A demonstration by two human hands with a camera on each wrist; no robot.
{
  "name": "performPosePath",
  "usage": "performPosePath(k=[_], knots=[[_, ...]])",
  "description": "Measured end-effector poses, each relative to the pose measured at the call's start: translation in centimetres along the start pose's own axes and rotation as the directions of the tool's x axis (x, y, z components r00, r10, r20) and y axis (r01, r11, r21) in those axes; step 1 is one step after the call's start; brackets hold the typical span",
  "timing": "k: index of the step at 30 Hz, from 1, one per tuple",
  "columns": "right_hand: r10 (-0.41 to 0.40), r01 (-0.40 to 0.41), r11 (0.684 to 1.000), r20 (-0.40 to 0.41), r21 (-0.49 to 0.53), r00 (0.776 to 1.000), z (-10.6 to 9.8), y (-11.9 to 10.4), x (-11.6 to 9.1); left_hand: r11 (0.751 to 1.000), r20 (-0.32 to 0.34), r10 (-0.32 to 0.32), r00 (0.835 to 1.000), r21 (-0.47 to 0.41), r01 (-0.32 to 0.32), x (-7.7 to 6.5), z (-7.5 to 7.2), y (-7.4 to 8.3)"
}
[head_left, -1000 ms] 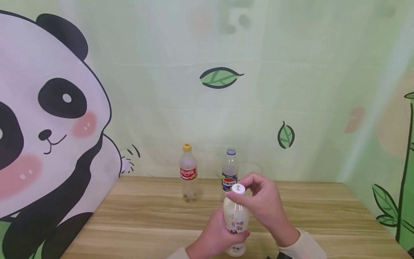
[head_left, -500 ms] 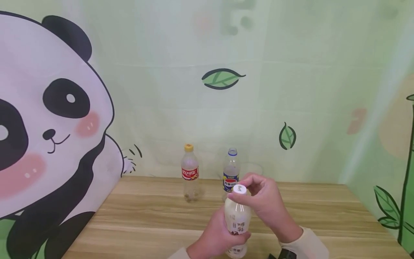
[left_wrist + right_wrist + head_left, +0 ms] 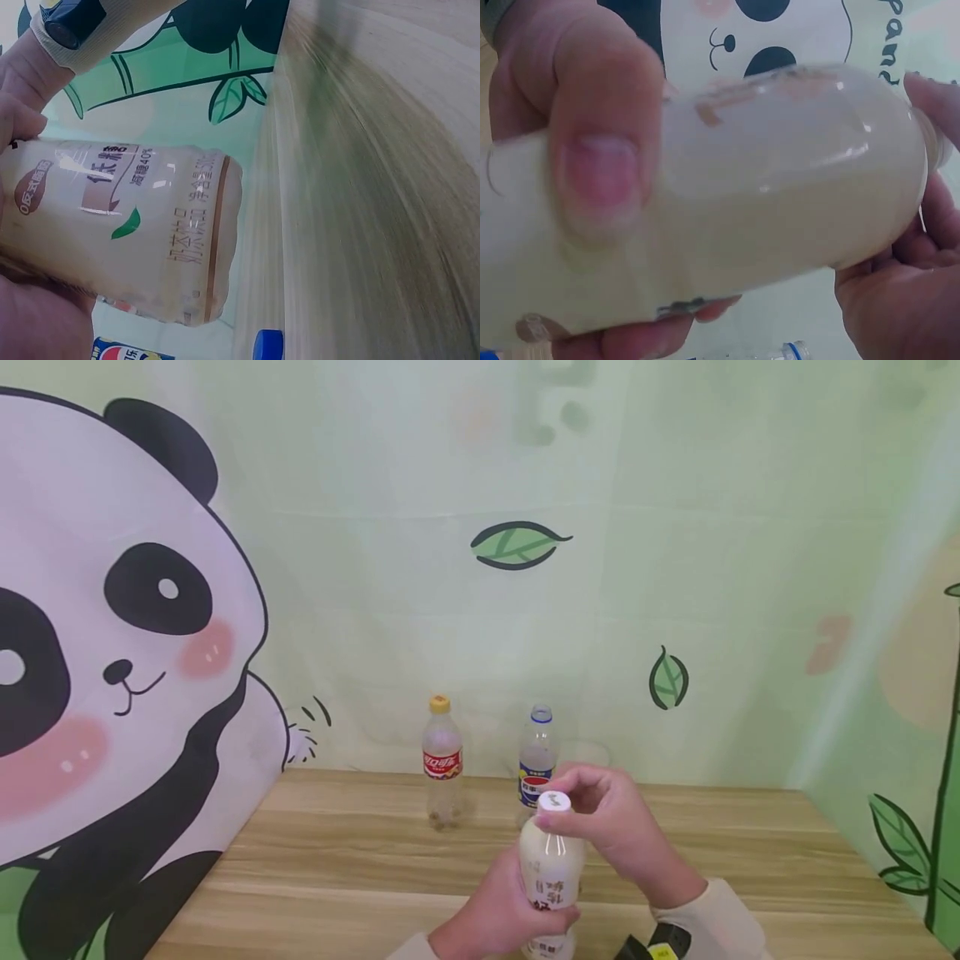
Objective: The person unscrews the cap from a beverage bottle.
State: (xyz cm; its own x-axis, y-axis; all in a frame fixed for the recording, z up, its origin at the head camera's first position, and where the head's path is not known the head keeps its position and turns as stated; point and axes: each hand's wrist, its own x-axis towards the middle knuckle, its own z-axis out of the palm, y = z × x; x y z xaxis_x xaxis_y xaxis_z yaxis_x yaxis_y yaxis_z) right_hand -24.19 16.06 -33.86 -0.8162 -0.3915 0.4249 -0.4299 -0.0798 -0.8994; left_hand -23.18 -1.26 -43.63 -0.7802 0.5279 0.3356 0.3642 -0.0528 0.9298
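Observation:
A milk tea bottle (image 3: 553, 868) with pale, creamy contents is held upright near the front of the table. My left hand (image 3: 491, 906) grips its body from the left, thumb across the front, as the thumb (image 3: 604, 165) in the right wrist view confirms. At the top, my right hand (image 3: 615, 814) pinches the white cap (image 3: 554, 802) between thumb and fingers. The cap sits on the neck. In the left wrist view the bottle's base (image 3: 214, 240) appears off the wooden surface.
Behind stand a clear cola bottle (image 3: 443, 764) with red label and yellow cap, and a blue-labelled Pepsi bottle (image 3: 537, 768) without a cap. A blue cap (image 3: 268, 345) lies on the wooden table (image 3: 360, 225). A panda-printed cloth (image 3: 375, 568) hangs behind and at the sides.
My right thumb and fingers have shifted slightly on the white cap, and the print on its top has turned. The head view has drifted slightly; the left hand keeps its grip.

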Motion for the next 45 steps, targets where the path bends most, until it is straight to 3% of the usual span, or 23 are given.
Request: performPosePath(k=[5,9,14,18,22,26,30,35,40,45], knots=[[-0.035,0.029,0.998,0.107,0.057,0.994,-0.4,0.0,0.3,1.000,0.028,-0.001,1.000,-0.005,0.001,0.0,-0.1,0.2],[-0.041,0.039,0.999,0.100,0.026,0.994,-0.5,0.0,0.3,1.000,0.017,-0.006,1.000,-0.006,0.006,-0.1,-0.1,0.2],[-0.060,0.060,0.991,0.007,-0.119,0.998,0.0,-0.2,0.1,1.000,-0.046,-0.015,0.999,0.015,0.015,-0.1,0.1,0.1],[-0.047,0.019,0.982,-0.144,-0.190,0.989,1.0,-0.6,-0.1,0.998,-0.103,0.004,0.995,0.056,0.002,0.0,0.4,-0.2],[-0.024,-0.062,0.966,-0.327,-0.250,0.945,2.1,-1.1,-0.4,0.997,-0.135,0.021,0.991,0.081,-0.010,0.2,0.6,-0.3],[-0.015,-0.124,0.949,-0.433,-0.290,0.901,2.9,-1.4,-0.5,0.996,-0.147,0.023,0.989,0.089,-0.010,0.3,0.7,-0.3],[-0.004,-0.160,0.940,-0.478,-0.302,0.879,3.4,-1.5,-0.6,0.996,-0.151,0.021,0.988,0.089,-0.008,0.4,0.8,-0.3],[-0.016,-0.143,0.950,-0.498,-0.279,0.867,3.6,-1.4,-0.7,0.996,-0.152,0.025,0.988,0.089,-0.012,0.4,0.9,-0.3],[-0.031,-0.114,0.959,-0.499,-0.258,0.866,3.6,-1.4,-0.7,0.995,-0.155,0.014,0.988,0.095,0.000,0.4,0.9,-0.1],[-0.003,-0.122,0.965,-0.476,-0.231,0.879,3.3,-1.3,-0.8,0.995,-0.150,-0.022,0.988,0.090,0.035,0.4,0.8,0.0]])
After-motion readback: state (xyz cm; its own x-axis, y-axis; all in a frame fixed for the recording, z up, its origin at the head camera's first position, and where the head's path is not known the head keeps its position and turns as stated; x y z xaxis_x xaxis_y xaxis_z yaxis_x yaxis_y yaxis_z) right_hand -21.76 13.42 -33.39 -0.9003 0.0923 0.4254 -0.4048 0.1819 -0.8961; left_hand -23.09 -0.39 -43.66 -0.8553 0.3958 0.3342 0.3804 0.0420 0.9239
